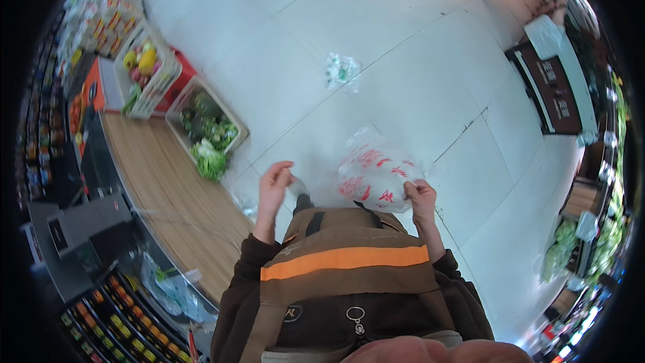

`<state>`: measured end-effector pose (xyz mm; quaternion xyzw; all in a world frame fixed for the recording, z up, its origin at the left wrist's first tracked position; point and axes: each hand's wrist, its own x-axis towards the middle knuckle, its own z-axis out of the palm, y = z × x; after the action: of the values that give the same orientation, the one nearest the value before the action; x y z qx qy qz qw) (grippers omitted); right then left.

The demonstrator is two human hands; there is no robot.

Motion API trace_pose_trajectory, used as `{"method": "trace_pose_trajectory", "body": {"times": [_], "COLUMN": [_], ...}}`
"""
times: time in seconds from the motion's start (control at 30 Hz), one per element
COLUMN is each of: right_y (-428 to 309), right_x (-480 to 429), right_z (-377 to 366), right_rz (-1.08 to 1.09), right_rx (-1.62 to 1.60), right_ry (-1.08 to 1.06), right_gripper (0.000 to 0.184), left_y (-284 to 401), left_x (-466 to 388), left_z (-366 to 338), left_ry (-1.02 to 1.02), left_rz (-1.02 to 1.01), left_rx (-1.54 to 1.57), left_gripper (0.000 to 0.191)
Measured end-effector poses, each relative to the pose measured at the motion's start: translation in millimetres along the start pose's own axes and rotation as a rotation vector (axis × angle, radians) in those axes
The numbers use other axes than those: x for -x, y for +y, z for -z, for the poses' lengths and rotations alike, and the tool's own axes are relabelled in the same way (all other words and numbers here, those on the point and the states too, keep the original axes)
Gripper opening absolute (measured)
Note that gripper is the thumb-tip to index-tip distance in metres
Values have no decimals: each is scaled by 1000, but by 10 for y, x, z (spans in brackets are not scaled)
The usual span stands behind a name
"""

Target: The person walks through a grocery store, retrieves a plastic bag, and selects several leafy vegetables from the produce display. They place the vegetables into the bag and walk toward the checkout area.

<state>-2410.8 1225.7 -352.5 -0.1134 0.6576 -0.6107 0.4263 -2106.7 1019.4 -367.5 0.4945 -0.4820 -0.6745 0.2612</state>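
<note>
Out to the right, my right hand [421, 196] pinches the edge of a clear plastic bag [375, 174] with red printing. The bag hangs in front of my brown apron [347, 272], which has an orange band across it. My left hand [276, 181] is raised on the other side, apart from the bag. Its fingers are curled in, and I see nothing between them. Just beyond that hand, part of a foot [298, 187] shows above the floor tiles.
To the left, a wood-topped counter [166, 176] curves beside me. A crate of green vegetables [237, 136] and a white crate of mixed produce [169, 78] stand by its far end. A crumpled plastic bag [342, 71] lies on the tiled floor [403, 96]. Produce shelves [579, 196] line the right.
</note>
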Motion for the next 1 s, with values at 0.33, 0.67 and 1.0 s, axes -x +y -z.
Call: {"method": "trace_pose_trajectory", "body": {"times": [0.33,0.67,1.0], "right_y": [-497,-654,-1463], "right_x": [-244,-593,-1651], "right_z": [773,1500,2123], "right_rz": [303,194,193], "right_rx": [386,-23,-456], "right_ry": [-12,129,220], "right_gripper": [20,34,21], "left_y": [534,602,1145], "left_x": [4,-633,-1874], "left_z": [-2973,-4137,-5235], "left_ry": [-777,-1040,-1122], "left_rz": [85,333,101], "left_rx": [-286,-379,-43], "left_gripper": [14,21,14]}}
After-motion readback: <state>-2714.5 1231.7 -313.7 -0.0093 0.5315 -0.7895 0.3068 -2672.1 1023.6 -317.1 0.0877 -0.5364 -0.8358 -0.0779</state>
